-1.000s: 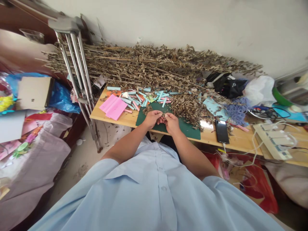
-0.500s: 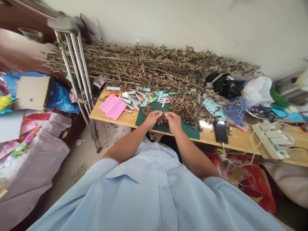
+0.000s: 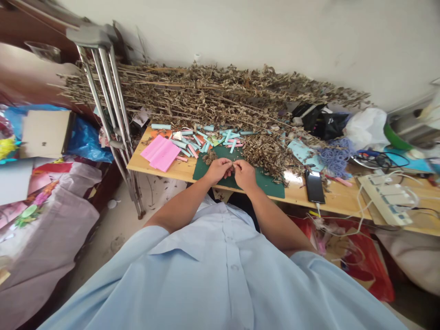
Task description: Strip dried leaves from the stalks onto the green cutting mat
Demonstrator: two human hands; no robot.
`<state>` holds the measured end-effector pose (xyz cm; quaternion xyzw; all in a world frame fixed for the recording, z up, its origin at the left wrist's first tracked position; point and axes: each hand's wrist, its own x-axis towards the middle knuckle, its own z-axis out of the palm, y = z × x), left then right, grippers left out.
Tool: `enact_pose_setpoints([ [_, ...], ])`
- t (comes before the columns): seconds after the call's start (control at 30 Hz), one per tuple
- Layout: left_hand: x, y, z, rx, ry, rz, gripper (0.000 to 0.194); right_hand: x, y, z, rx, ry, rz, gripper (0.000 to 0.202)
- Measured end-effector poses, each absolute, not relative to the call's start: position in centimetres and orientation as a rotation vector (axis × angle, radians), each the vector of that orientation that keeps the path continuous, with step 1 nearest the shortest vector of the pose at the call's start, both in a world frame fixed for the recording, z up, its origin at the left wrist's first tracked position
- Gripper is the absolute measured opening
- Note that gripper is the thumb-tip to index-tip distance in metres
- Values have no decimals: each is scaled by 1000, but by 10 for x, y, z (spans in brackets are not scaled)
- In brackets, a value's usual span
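My left hand and my right hand meet over the green mat, thumbs and fingertips pinched together. Whatever lies between the fingertips is too small to name; it looks like a bit of dry leaf. A small clump of crumbled dry leaves rests on the mat just beyond my left hand. Beyond my right hand a larger pile of dry leaves spreads over the mat's right part. Blue paper rolls and pink ones are scattered behind the mat. Pink paper sheets lie to the left.
Dried stalks stretch along the wall. Metal crutches lean at the table's left end. On the right are a phone with a cable, purple string, a power strip and a white plastic bag.
My fingers have curled in further and my right hand has shifted slightly left, closer to my left hand. The leaves seen beneath my fingers before are now mostly hidden.
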<state>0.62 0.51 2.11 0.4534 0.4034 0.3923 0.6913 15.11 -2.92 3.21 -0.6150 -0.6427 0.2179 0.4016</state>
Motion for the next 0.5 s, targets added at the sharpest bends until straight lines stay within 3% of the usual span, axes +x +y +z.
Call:
enact_pose_setpoints([
  [0.23, 4, 5, 19, 927, 878, 867, 19, 145, -18, 13, -1471, -1060, 1073, 14],
  [0.33, 5, 5, 17, 874, 873, 892, 20, 149, -15, 11, -1459, -957, 1046, 19],
  [0.5, 6, 5, 16, 866, 870, 931, 21, 162, -20, 20, -1585, -1272, 749, 17],
])
